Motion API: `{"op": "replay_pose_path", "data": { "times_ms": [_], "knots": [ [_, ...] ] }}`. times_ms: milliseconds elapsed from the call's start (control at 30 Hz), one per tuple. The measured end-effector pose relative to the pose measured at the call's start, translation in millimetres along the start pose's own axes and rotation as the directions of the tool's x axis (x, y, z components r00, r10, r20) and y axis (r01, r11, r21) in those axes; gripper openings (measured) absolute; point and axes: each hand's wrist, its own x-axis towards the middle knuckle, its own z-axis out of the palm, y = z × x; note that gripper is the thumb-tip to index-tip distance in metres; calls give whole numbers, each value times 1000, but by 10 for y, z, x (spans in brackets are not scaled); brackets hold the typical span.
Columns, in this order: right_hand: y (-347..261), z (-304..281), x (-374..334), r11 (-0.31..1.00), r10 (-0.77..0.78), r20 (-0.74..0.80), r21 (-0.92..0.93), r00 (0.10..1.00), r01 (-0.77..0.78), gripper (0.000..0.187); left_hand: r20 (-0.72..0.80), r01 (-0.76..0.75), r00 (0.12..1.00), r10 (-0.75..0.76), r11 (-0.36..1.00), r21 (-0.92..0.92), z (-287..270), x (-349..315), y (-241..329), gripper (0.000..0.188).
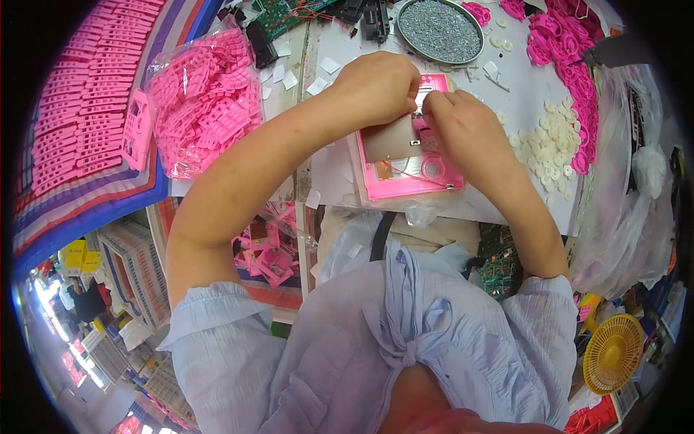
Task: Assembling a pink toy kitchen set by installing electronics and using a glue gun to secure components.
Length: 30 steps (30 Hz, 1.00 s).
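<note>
A pink plastic toy housing (376, 189) lies open-side up on the worktable in front of me. Inside it sit a flat grey-brown panel (390, 142), thin red wires and a round pink ring (432, 169). My left hand (379, 88) is over the housing's upper left part, fingers curled closed. Opposite it, my right hand (463, 123) bends over the upper right part with fingertips pinched together. Both sets of fingertips meet near the housing's upper middle, and whatever is between them is hidden. A small pink piece shows beside the right fingers.
A round tray (471, 59) of small screws stands behind the housing. White round parts (553, 141) and magenta rings (560, 36) are heaped to the right. At left lie a clear bag of pink panels (210, 101) and stacked pink frames (94, 87). Green circuit boards (285, 16) lie at the back.
</note>
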Motion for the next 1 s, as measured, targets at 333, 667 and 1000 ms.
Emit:
{"op": "replay_pose_path", "data": {
  "times_ms": [333, 667, 1000],
  "knots": [
    [244, 352, 15, 971, 33, -278, 237, 960, 35, 11, 30, 49, 998, -49, 999, 6, -15, 20, 14, 13],
    [309, 118, -28, 962, -128, -132, 223, 983, 156, 20, 87, 46, 995, -45, 999, -5, -54, 26, 8, 17],
    [135, 85, -85, 975, -197, -136, 79, 971, 209, 19, 132, 118, 981, -143, 977, 180, -29, 153, 132, 16]
  ]
}}
